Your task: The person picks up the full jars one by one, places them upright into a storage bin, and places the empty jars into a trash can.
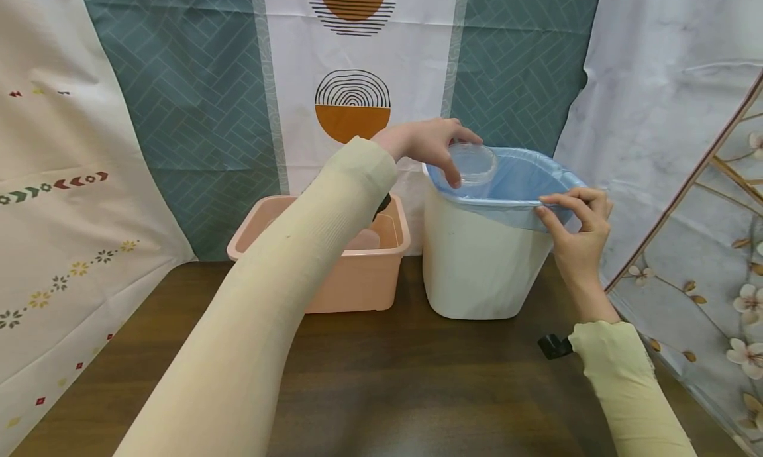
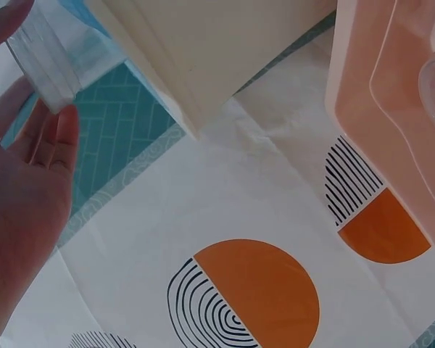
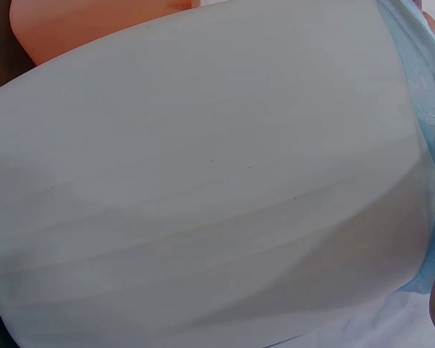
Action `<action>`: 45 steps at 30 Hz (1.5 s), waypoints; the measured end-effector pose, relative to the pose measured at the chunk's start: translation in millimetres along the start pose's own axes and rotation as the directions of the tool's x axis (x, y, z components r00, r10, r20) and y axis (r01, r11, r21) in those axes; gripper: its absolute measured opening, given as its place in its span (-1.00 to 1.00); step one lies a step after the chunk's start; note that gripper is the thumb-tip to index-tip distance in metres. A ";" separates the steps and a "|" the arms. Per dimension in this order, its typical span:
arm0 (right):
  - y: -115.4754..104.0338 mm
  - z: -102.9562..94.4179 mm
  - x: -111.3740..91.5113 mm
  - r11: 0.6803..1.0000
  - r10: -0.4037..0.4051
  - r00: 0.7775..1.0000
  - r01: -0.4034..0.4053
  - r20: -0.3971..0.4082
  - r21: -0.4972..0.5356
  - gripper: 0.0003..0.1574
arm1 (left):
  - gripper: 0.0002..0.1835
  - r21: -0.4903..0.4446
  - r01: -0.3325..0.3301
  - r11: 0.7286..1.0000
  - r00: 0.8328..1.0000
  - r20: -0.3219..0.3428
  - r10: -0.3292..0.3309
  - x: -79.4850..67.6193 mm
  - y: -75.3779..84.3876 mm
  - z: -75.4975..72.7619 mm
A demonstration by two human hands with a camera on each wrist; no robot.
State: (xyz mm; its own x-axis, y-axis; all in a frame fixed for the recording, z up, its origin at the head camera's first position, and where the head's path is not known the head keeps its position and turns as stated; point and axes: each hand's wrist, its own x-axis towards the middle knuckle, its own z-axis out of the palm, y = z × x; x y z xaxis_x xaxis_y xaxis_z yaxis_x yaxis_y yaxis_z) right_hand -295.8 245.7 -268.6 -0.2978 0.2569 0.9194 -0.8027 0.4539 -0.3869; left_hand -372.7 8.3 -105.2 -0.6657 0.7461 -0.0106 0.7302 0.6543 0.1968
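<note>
My left hand point(image 1: 430, 144) grips a clear plastic container point(image 1: 475, 165) by its side, just over the mouth of a white trash bin point(image 1: 479, 261). In the left wrist view the same clear container point(image 2: 47, 61) sits between the thumb and fingers of the left hand point(image 2: 29, 196). A blue bag point(image 1: 527, 172) lines the bin and folds over its rim. My right hand point(image 1: 584, 232) pinches the bag and rim at the front right corner. The right wrist view is mostly filled by the bin's side point(image 3: 203, 174), with the bag's blue edge point(image 3: 428, 94) at the right.
A pink basin point(image 1: 357, 285) stands left of the bin on the dark wooden table point(image 1: 417, 384), partly behind the left sleeve point(image 1: 286, 265). Inside it lies a clear round item point(image 1: 365, 240). Patterned cloths point(image 1: 197, 112) hang behind, and a floral panel point(image 1: 709, 278) borders the right side.
</note>
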 end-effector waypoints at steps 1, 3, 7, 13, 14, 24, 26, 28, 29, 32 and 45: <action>-1.1 0.2 -0.1 1.000 0.000 1.000 0.000 0.001 0.000 -0.79 | -0.16 -0.001 0.002 1.000 1.000 0.001 -0.002 -0.4 0.2 -0.3; -1.2 0.5 -0.6 1.000 0.001 1.000 -0.001 0.002 0.000 -0.80 | -0.13 -0.013 0.009 1.000 1.000 0.012 -0.008 -2.0 0.8 -0.7; -0.6 1.7 -1.3 1.000 0.001 1.000 -0.001 -0.002 0.001 -0.80 | -0.03 -0.062 -0.006 0.998 0.999 0.037 0.009 -6.1 -1.5 -0.4; 1.4 2.2 -0.8 1.000 -0.002 1.000 0.002 0.001 0.005 -0.80 | 0.02 -0.094 -0.083 0.992 0.996 -0.027 0.081 -16.4 -13.8 6.4; 1.6 2.0 -0.7 1.000 -0.004 1.000 0.004 0.002 0.006 -0.81 | 0.02 -0.089 -0.094 0.992 0.995 -0.044 0.090 -18.6 -16.3 8.5; 2.5 -0.3 0.1 1.000 -0.011 1.000 0.011 0.004 0.003 -0.81 | -0.01 -0.052 -0.122 0.991 0.981 -0.158 0.112 -44.2 -33.5 36.7; 3.3 -1.1 0.7 1.000 -0.008 1.000 0.008 0.008 -0.001 -0.81 | -0.03 -0.042 -0.127 0.991 0.977 -0.180 0.117 -49.1 -35.4 42.7; 3.9 -2.6 0.7 1.000 0.004 1.000 -0.004 0.012 -0.010 -0.81 | -0.05 -0.037 -0.136 0.990 0.970 -0.206 0.126 -53.6 -36.9 49.2; 4.0 -3.6 0.5 1.000 0.014 1.000 -0.014 0.018 -0.016 -0.81 | -0.06 -0.034 -0.142 0.989 0.967 -0.220 0.131 -55.7 -37.6 52.6; 4.3 -6.9 -1.3 0.999 0.042 0.998 -0.040 0.039 -0.036 -0.83 | -0.08 -0.038 -0.152 0.988 0.957 -0.254 0.137 -62.7 -40.0 64.1; 0.2 -14.6 -16.9 0.972 -0.051 0.996 0.067 0.077 -0.226 -0.63 | -0.12 -0.074 -0.118 0.990 0.913 -0.401 0.079 -123.4 -46.4 118.1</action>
State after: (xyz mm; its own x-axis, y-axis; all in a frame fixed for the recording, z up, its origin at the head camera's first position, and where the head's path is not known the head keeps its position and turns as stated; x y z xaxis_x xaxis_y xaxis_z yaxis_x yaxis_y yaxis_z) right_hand -283.4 253.9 -285.2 -0.2954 0.1671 0.9406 -0.6832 0.6513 -0.3302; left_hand -306.3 -99.5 -228.8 -0.6117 0.6833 0.3986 0.7903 0.5507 0.2688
